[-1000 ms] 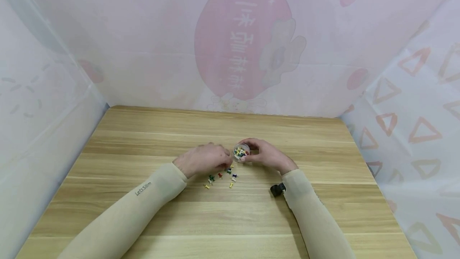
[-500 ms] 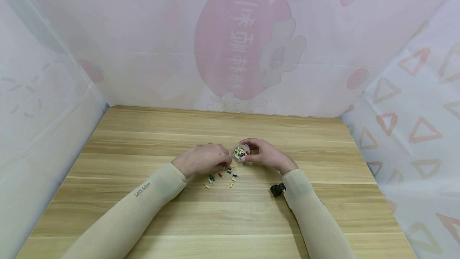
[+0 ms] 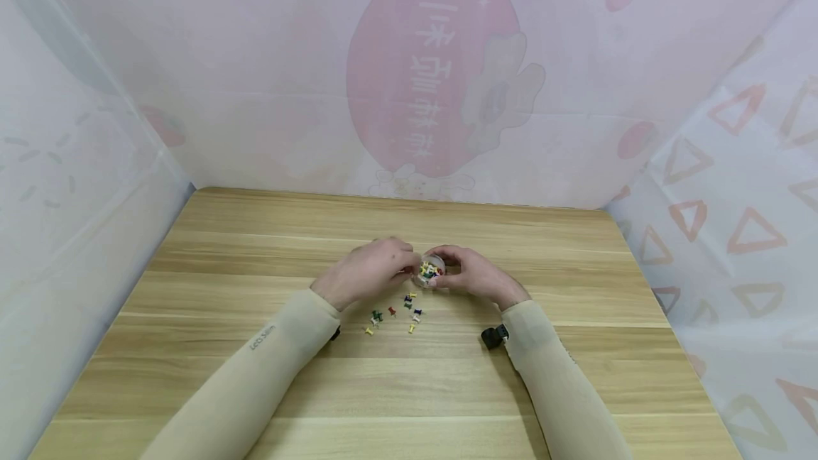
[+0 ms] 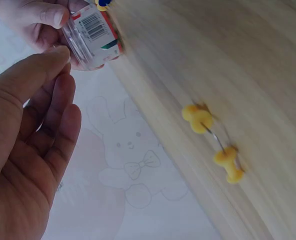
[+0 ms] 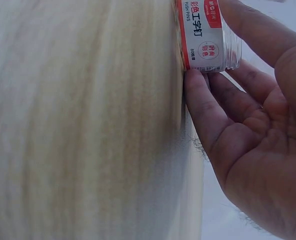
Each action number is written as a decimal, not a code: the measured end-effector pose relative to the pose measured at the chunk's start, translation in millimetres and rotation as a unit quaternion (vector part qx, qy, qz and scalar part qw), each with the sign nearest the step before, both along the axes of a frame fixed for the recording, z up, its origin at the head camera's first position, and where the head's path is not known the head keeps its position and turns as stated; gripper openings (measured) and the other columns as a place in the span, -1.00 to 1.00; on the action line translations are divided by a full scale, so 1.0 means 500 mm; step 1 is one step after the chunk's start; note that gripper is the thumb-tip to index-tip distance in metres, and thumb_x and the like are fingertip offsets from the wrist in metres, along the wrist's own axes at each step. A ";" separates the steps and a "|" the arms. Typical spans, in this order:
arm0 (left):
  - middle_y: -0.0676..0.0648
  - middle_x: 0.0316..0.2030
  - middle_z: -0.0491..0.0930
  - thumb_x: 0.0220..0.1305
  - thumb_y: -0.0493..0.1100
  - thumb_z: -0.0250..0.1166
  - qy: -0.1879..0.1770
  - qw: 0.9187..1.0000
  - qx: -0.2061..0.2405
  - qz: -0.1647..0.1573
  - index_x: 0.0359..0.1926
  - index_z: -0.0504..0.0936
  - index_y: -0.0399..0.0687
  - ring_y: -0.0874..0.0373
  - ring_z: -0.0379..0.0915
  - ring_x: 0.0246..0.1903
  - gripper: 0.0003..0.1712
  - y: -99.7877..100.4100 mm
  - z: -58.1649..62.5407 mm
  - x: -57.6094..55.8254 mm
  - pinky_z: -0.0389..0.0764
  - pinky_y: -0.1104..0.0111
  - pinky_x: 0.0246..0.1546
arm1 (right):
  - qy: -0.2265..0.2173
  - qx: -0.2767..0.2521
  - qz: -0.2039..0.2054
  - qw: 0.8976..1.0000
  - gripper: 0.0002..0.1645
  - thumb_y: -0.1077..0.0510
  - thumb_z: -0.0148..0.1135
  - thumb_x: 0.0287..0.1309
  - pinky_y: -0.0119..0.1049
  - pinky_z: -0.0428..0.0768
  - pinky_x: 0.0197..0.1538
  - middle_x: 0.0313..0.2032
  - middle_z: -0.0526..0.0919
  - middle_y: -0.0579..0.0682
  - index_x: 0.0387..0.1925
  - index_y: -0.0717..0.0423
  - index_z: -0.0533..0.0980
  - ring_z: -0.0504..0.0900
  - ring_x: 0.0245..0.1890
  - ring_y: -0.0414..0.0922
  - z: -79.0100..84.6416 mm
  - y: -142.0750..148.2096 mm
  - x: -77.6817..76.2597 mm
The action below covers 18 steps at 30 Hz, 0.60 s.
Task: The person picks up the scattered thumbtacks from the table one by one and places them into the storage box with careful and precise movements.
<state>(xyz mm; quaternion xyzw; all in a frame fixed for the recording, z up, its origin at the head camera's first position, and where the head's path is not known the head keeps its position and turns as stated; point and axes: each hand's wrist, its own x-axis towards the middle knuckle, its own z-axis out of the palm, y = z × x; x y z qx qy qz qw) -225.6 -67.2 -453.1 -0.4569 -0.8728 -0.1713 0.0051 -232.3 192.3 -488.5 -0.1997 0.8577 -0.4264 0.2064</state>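
Note:
A small clear jar of push pins (image 3: 423, 283) stands on the table, its mouth facing up and colourful pins inside. My right hand (image 3: 476, 277) holds it from the right, thumb and fingers around its wall; the printed label (image 5: 203, 35) shows in the right wrist view. At the left of the rim is my left hand (image 3: 367, 272), thumb and index fingertip pinched together. A tiny pale bit and a thin needle show at those fingertips in the left wrist view, a push pin mostly hidden by them. Loose pins, among them a red push pin (image 3: 392, 311), lie nearer the body.
Several more pins are scattered on the wooden table (image 3: 255, 247), including a yellow push pin (image 3: 368, 331) and a blue push pin (image 3: 418, 311). A black wrist device (image 3: 493, 336) sits by the right cuff. Printed curtains (image 3: 268, 91) enclose the table's back and sides.
My left hand has lifted from the loose pins and moved up and right to the jar's rim. The right hand and the jar stay in place.

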 end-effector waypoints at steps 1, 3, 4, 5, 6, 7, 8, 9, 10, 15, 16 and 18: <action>0.15 -0.28 0.65 0.39 -0.23 0.36 0.007 1.000 -0.001 0.005 -0.15 0.75 0.05 0.32 0.50 -0.26 -0.91 0.003 0.001 -0.001 0.57 0.43 -0.12 | 0.000 0.000 0.000 1.000 -0.23 -0.10 0.54 0.12 -0.05 0.44 0.33 0.19 0.63 -0.11 0.36 -0.18 0.50 0.55 0.19 -0.13 0.000 0.000 0.000; 0.17 -0.31 0.60 0.42 -0.20 0.34 0.014 1.000 -0.001 0.018 -0.17 0.73 0.05 0.32 0.46 -0.30 -0.94 0.010 0.003 -0.001 0.55 0.44 -0.18 | -0.001 0.000 -0.004 1.000 -0.25 -0.11 0.53 0.12 -0.06 0.44 0.33 0.19 0.63 -0.13 0.35 -0.22 0.50 0.55 0.19 -0.15 0.000 0.000 0.000; 0.18 -0.32 0.57 0.43 -0.19 0.33 0.015 1.000 -0.001 0.024 -0.18 0.72 0.06 0.32 0.44 -0.31 -0.94 0.013 0.003 0.000 0.54 0.45 -0.21 | -0.001 0.002 -0.005 1.000 -0.26 -0.11 0.53 0.12 -0.07 0.44 0.33 0.20 0.62 -0.14 0.34 -0.25 0.50 0.54 0.19 -0.16 0.000 0.001 0.000; 0.19 -0.33 0.55 0.45 -0.17 0.32 0.014 0.999 0.000 0.030 -0.18 0.71 0.07 0.32 0.43 -0.32 -0.94 0.016 0.002 0.000 0.52 0.45 -0.22 | 0.000 0.004 -0.007 1.000 -0.26 -0.12 0.53 0.12 -0.08 0.44 0.34 0.21 0.61 -0.15 0.34 -0.27 0.50 0.54 0.20 -0.16 0.000 0.001 0.000; 0.19 -0.34 0.54 0.46 -0.16 0.31 0.012 0.999 0.002 0.036 -0.18 0.71 0.08 0.32 0.42 -0.33 -0.94 0.020 0.002 0.001 0.52 0.44 -0.24 | 0.001 0.007 -0.009 1.000 -0.26 -0.13 0.53 0.12 -0.08 0.43 0.34 0.22 0.61 -0.16 0.34 -0.28 0.50 0.53 0.20 -0.17 0.000 0.001 0.000; 0.20 -0.35 0.53 0.46 -0.15 0.30 0.009 0.999 0.003 0.041 -0.18 0.70 0.08 0.31 0.42 -0.34 -0.94 0.023 0.001 0.002 0.52 0.44 -0.25 | 0.000 0.009 -0.010 1.000 -0.25 -0.14 0.53 0.12 -0.09 0.43 0.35 0.22 0.60 -0.17 0.34 -0.29 0.49 0.52 0.21 -0.17 0.001 0.001 0.000; 0.19 -0.34 0.54 0.46 -0.14 0.30 0.004 0.999 0.006 0.046 -0.17 0.70 0.08 0.30 0.42 -0.34 -0.94 0.025 0.000 0.003 0.52 0.43 -0.25 | -0.001 0.010 -0.012 1.000 -0.25 -0.14 0.53 0.11 -0.09 0.42 0.35 0.23 0.59 -0.18 0.34 -0.30 0.49 0.52 0.22 -0.17 0.001 0.001 0.000; 0.19 -0.34 0.54 0.47 -0.14 0.30 0.000 0.999 0.009 0.050 -0.16 0.71 0.08 0.29 0.42 -0.34 -0.94 0.028 -0.001 0.004 0.52 0.42 -0.25 | 0.000 0.011 -0.013 1.000 -0.24 -0.14 0.53 0.11 -0.08 0.41 0.36 0.23 0.59 -0.19 0.35 -0.30 0.49 0.51 0.23 -0.17 0.002 0.001 0.000; 0.18 -0.33 0.54 0.47 -0.13 0.30 -0.004 0.999 0.012 0.053 -0.15 0.71 0.07 0.29 0.42 -0.33 -0.93 0.031 -0.003 0.004 0.53 0.41 -0.24 | 0.001 0.013 -0.013 1.000 -0.24 -0.15 0.53 0.11 -0.08 0.41 0.37 0.24 0.58 -0.20 0.35 -0.30 0.49 0.51 0.24 -0.17 0.003 0.001 0.001; 0.15 -0.23 0.61 0.48 -0.15 0.29 -0.012 0.998 0.021 0.064 -0.05 0.73 0.02 0.29 0.48 -0.23 -0.87 0.044 -0.009 0.004 0.58 0.38 -0.12 | 0.007 0.021 -0.014 1.000 -0.23 -0.15 0.52 0.13 -0.08 0.37 0.40 0.28 0.55 -0.24 0.37 -0.29 0.48 0.47 0.29 -0.18 0.005 0.000 0.001; 0.15 -0.20 0.62 0.47 -0.15 0.29 -0.014 0.997 0.022 0.066 -0.03 0.73 0.01 0.30 0.49 -0.20 -0.85 0.046 -0.011 0.003 0.59 0.37 -0.09 | 0.008 0.021 -0.014 1.000 -0.23 -0.15 0.52 0.13 -0.08 0.36 0.41 0.28 0.55 -0.24 0.38 -0.29 0.48 0.46 0.30 -0.18 0.005 0.000 0.000; 0.14 -0.16 0.65 0.46 -0.17 0.30 -0.018 0.997 0.024 0.070 0.00 0.74 0.00 0.31 0.51 -0.15 -0.82 0.049 -0.014 0.001 0.59 0.38 -0.04 | 0.009 0.022 -0.014 1.000 -0.23 -0.14 0.52 0.13 -0.08 0.36 0.41 0.29 0.55 -0.23 0.38 -0.29 0.48 0.46 0.30 -0.18 0.005 0.000 0.001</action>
